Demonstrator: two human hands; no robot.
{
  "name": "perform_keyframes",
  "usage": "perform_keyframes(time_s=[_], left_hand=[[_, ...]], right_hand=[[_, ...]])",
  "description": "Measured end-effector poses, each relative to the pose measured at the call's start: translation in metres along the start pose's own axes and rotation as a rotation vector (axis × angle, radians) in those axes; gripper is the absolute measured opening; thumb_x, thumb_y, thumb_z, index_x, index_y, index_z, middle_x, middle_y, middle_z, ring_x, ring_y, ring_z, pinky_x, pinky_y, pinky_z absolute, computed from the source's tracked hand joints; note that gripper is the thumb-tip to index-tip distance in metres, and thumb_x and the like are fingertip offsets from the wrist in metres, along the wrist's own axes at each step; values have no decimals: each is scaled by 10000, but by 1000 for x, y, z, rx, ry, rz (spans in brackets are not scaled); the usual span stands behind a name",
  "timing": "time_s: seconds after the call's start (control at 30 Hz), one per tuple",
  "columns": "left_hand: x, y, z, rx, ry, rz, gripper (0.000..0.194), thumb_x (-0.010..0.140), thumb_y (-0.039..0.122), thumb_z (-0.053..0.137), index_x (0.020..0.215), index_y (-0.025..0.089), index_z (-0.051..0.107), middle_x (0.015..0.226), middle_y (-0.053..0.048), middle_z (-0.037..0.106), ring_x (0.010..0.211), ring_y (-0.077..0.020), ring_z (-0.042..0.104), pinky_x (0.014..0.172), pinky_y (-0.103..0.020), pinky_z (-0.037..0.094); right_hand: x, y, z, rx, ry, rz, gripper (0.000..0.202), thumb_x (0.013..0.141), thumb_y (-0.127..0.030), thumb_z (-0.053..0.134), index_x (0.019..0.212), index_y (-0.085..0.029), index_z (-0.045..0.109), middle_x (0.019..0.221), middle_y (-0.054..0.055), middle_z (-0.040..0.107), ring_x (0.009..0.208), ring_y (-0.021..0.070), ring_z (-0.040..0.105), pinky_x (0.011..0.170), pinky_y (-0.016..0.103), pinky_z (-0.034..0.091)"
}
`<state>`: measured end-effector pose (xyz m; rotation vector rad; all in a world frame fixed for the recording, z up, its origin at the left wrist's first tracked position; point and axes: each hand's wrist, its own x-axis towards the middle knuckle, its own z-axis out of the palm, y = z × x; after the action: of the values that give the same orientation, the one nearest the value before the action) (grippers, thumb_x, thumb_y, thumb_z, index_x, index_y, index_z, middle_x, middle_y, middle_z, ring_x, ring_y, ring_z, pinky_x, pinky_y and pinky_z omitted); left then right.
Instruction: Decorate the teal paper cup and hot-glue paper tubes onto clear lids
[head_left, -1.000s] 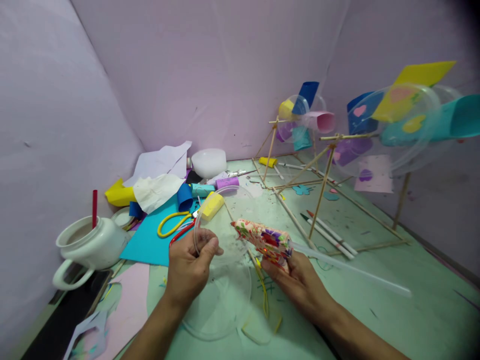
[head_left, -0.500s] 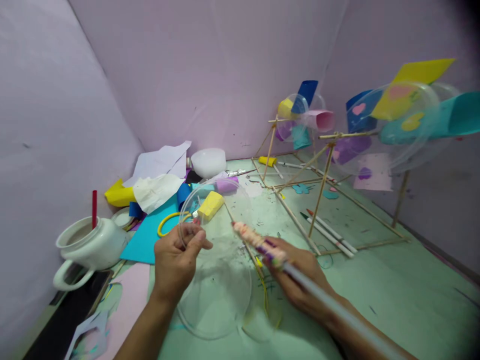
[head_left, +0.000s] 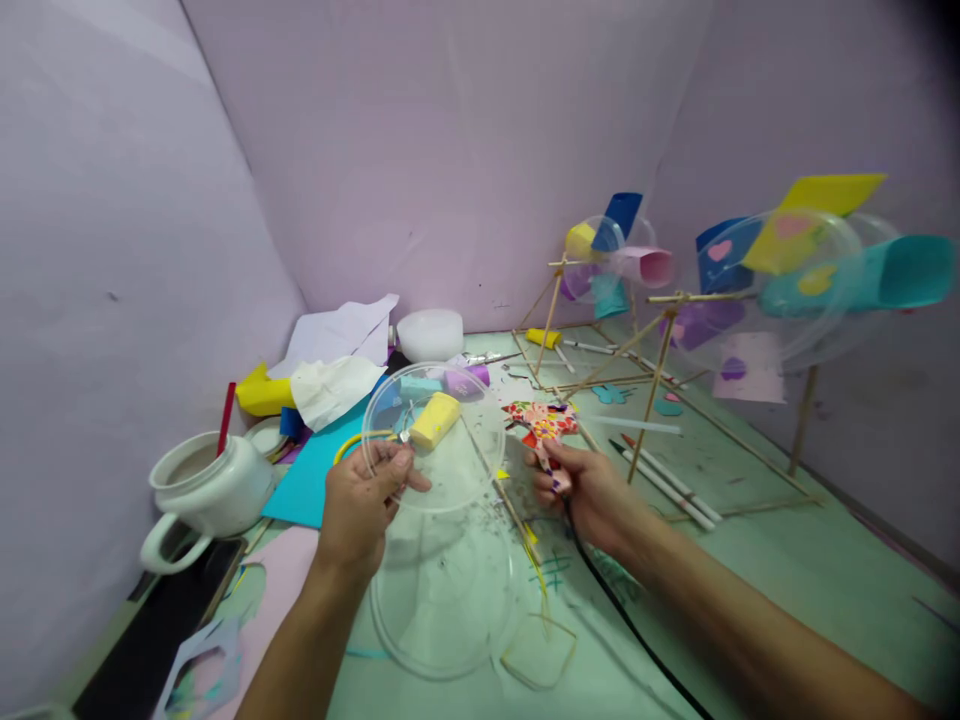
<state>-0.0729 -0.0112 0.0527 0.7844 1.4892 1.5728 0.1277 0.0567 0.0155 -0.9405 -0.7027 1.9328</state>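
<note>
My left hand (head_left: 371, 500) is closed on the lower left edge of a clear round plastic lid (head_left: 469, 470), holding it up in front of me. A yellow paper tube (head_left: 436, 420) shows at the upper middle of this lid; whether it is stuck on I cannot tell. To the right, my right hand (head_left: 589, 490) grips the handle of a flower-patterned glue gun (head_left: 547, 420), its nozzle turned left towards the lid. A translucent glue stick (head_left: 630, 424) juts from the gun's rear. Below lies a second clear round lid (head_left: 442, 610) on the table.
Two stick frames with paper-bladed wheels (head_left: 810, 260) stand at the right, markers (head_left: 667, 485) beside the nearer one. A white pot (head_left: 214, 490), blue sheet (head_left: 300, 485) and crumpled paper (head_left: 337, 390) lie left. The gun's black cord (head_left: 622, 615) trails towards me.
The glue gun has swung round and drawn back from the yellow tube, so its side now faces me. The lid has tilted to face me more, still in my left hand. The view has shifted slightly.
</note>
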Motion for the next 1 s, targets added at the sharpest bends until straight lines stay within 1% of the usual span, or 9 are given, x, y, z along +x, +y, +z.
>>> perform_keyframes(time_s=[0.1,0.2,0.3,0.37,0.5,0.57,0.67,0.77,1.0], left_hand=[[0,0,-1,-15,3,-8,359,504,372,714,716,139,542,490,-37,656,303,-6,239,339,-160,103],[2,-3,-3,-39,-11,-9,365,504,371,724,719,137,545,497,-40,659,310,-8,258,341,-157,131],[4,-7,-5,-73,-46,-6,352,517,365,730,704,128,549,497,-35,654,287,8,218,335,-160,105],[5,-9,-7,-109,-90,-27,344,530,363,735,689,124,544,493,-29,647,269,19,200,328,-159,82],[4,-10,-7,-212,-203,-103,385,531,382,767,678,133,512,469,2,620,245,27,204,313,-150,57],[2,-10,-6,-237,-250,-137,410,520,384,787,674,136,499,468,8,617,241,30,211,309,-143,60],[-2,-12,-1,-244,-300,-189,427,526,389,799,694,137,498,462,14,611,236,32,207,304,-134,63],[-6,-16,4,-260,-348,-225,430,534,385,804,721,142,502,430,57,557,234,31,195,298,-130,61],[-10,-24,13,-268,-396,-282,420,535,398,807,619,143,484,392,87,467,245,34,189,300,-120,78]], right_hand=[[27,-7,12,3,-5,-6,216,855,-175,528,639,-159,528,568,-7,522,432,68,444,420,176,418],[52,-3,17,-63,38,-29,221,904,-198,509,689,-161,543,600,-5,557,500,88,514,483,206,474],[62,5,19,-184,70,-38,177,924,-290,529,894,-130,599,782,8,621,609,100,582,555,244,507],[59,6,19,-263,63,-53,187,885,-294,585,951,-123,622,843,19,646,652,117,605,580,265,508],[34,-8,21,-367,33,-129,85,635,-129,730,712,-130,695,607,4,650,568,136,574,547,257,445],[19,-15,22,-381,31,-208,140,570,-117,748,700,-158,714,614,-3,666,610,138,582,588,252,439],[3,-16,24,-354,-20,-290,211,560,-254,780,753,-181,736,681,-7,684,625,120,569,593,237,425],[-4,-3,24,-327,-147,-239,325,544,-382,794,773,-157,743,615,-8,640,515,87,507,497,216,366],[-2,19,25,-350,-161,-268,290,538,-390,784,685,-153,706,472,-35,551,415,66,410,419,202,277]])
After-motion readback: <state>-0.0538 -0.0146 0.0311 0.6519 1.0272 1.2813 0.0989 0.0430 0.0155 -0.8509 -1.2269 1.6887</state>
